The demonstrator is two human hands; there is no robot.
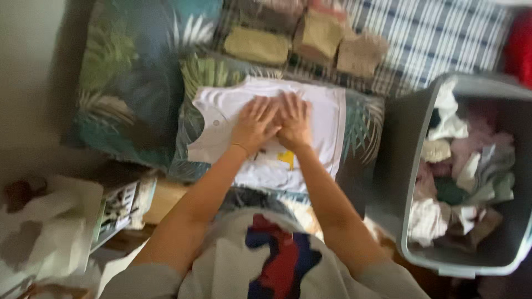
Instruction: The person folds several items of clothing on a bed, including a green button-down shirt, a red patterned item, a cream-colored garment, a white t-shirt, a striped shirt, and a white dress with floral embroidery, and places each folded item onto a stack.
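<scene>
Home bedroom: bed w/ leaf-print cover (127, 83), plaid blanket (432, 39), laundry basket (399, 138).

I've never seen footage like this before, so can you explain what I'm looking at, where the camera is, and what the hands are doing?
There is no machine here. A person wears a camera on their head, so this single picture looks down over their own chest and arms.

Both hands lie flat, side by side, on a white garment with a small yellow print. The left hand and right hand press on it with open palms; neither has a grip on anything. The garment is spread on a leaf-patterned cushion.

Beyond it, on a checked cloth, sit several folded tan pieces. To the right stands a grey laundry basket full of loose, mixed clothes. At lower left are some white crumpled items, too blurred to identify.
</scene>
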